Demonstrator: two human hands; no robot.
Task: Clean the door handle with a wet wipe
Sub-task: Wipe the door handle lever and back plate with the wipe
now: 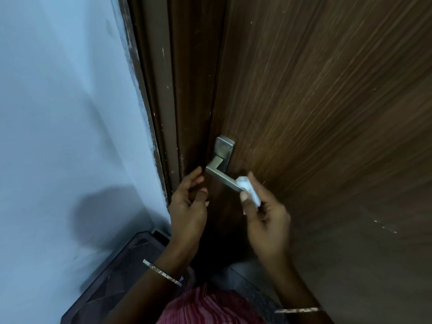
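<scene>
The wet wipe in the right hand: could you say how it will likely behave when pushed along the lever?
The wet wipe looks bunched in the right hand, so probably soft and floppy. Pinched over the door handle, it should conform and likely slide easily.

The door handle [222,174] sits mid-frame on the door [327,113], with the wall [58,113] at left. The left hand [187,206] is beside the handle's left end; the right hand [266,218] presses the wipe [249,190] against its right end.

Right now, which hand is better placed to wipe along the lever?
The right hand. Its fingers pinch the wet wipe against the far end of the door handle. The left hand is empty, beside the door edge, not touching the lever.
</scene>
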